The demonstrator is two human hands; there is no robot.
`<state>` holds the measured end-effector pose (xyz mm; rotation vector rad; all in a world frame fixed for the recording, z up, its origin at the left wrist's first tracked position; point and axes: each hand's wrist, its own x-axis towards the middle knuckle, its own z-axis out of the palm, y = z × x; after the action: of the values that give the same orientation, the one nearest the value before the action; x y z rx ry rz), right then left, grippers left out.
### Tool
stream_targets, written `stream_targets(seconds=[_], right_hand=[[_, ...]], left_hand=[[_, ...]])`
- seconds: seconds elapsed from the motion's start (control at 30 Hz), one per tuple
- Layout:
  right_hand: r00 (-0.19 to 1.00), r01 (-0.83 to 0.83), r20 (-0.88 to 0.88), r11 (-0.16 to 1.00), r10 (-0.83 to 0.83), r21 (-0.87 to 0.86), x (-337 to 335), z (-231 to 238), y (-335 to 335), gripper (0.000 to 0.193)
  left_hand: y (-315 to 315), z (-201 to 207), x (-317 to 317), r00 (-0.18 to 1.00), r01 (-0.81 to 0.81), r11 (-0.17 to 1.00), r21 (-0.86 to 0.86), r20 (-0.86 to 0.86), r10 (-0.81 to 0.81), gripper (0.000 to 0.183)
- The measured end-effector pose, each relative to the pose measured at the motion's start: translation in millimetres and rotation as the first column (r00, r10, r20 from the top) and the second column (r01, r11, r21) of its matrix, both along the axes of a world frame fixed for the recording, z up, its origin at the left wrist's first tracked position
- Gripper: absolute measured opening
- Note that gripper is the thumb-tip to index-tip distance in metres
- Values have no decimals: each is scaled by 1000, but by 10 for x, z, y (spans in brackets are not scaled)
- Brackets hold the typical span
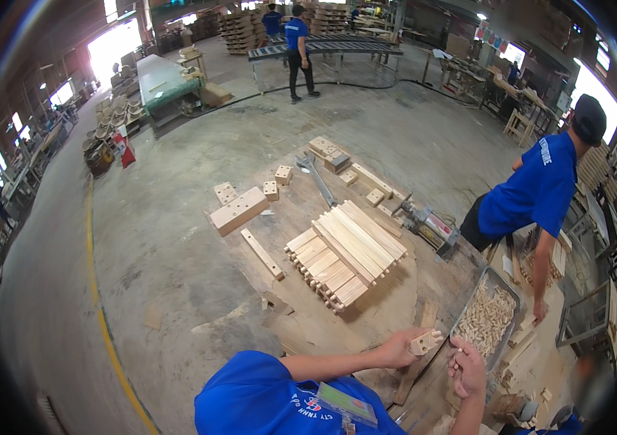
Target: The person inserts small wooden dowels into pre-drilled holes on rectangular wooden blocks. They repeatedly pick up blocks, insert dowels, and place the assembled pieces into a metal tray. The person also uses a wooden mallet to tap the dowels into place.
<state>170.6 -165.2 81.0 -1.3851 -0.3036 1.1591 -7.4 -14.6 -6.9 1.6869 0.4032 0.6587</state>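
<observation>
Low at the front of the worktable, my left hand (397, 351) is closed around a small pale wooden block (422, 343) with drilled holes. Short pegs seem to stick out of the block's far end. Just right of it, my right hand (469, 370) has thumb and fingers pinched on a small wooden dowel (458, 351). Beyond that hand lies a grey metal tray (513, 324) heaped with loose wooden dowels (484, 317). A stack of pale wooden slats (345, 255) with pegged ends sits farther off, mid-table.
A large wrench (318, 181), drilled blocks (239, 211) and a long strip (262, 254) lie around the stack. A metal cylinder device (430, 226) is at the table's right. A co-worker (533, 185) leans in at the right; another person (297, 51) stands by a roller conveyor (337, 49).
</observation>
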Motion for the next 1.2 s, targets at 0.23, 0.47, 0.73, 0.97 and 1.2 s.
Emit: stream_targets(seconds=[0.23, 0.47, 0.73, 0.97, 1.2], right_hand=[[995, -13, 103, 997, 5, 75, 54, -158, -148, 28], [604, -97, 795, 995, 59, -1, -309, 213, 73, 10], [80, -402, 976, 902, 205, -156, -502, 783, 366, 13], [-318, -380, 871, 792, 375, -479, -516, 742, 579, 17], [-306, -386, 890, 810, 338, -441, -525, 635, 582, 7]], left_hand=[[7, -107, 49, 999, -7, 1000, 14, 54, 6, 63], [36, -344, 165, 975, -44, 995, 92, 221, 22, 55], [19, -87, 101, 996, -13, 1000, -17, 84, 15, 57], [-6, 156, 71, 998, 32, 999, -23, 61, -30, 45], [-72, 32, 126, 993, -32, 999, 19, 117, 29, 49]])
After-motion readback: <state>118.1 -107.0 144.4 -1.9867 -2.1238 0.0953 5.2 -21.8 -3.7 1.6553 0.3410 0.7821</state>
